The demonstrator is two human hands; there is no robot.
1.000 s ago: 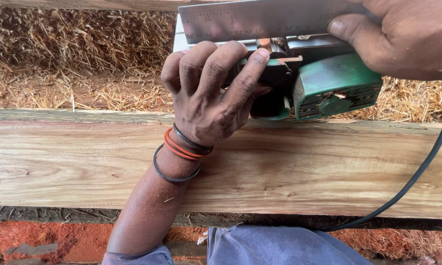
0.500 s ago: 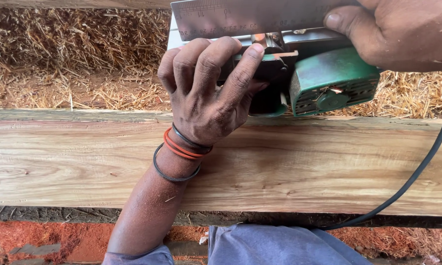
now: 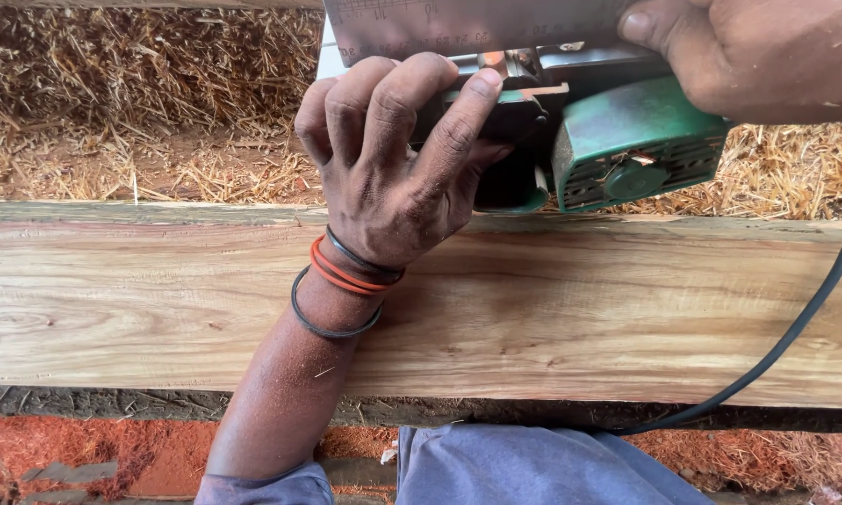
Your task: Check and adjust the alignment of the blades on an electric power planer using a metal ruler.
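Observation:
My left hand [image 3: 393,178] is closed around the front end of a green electric planer [image 3: 636,140], fingers curled over its dark handle part. The planer is tipped on its side at the far edge of a long pale wooden plank [image 3: 580,318]. A flat grey metal ruler [image 3: 458,26] lies against the planer's base along the top of the view. My right hand [image 3: 757,56] grips the planer's upper right end, with the thumb pressed on the ruler. Orange and black bands circle my left wrist.
The planer's black cable [image 3: 813,309] hangs across the plank's right side down to its near edge. Dry straw [image 3: 140,103] covers the ground beyond the plank. Red sawdust [image 3: 112,454] and my blue-clothed leg [image 3: 533,472] are at the bottom.
Planer, ruler and both hands have shifted slightly up and to the left. Both grips look unchanged.

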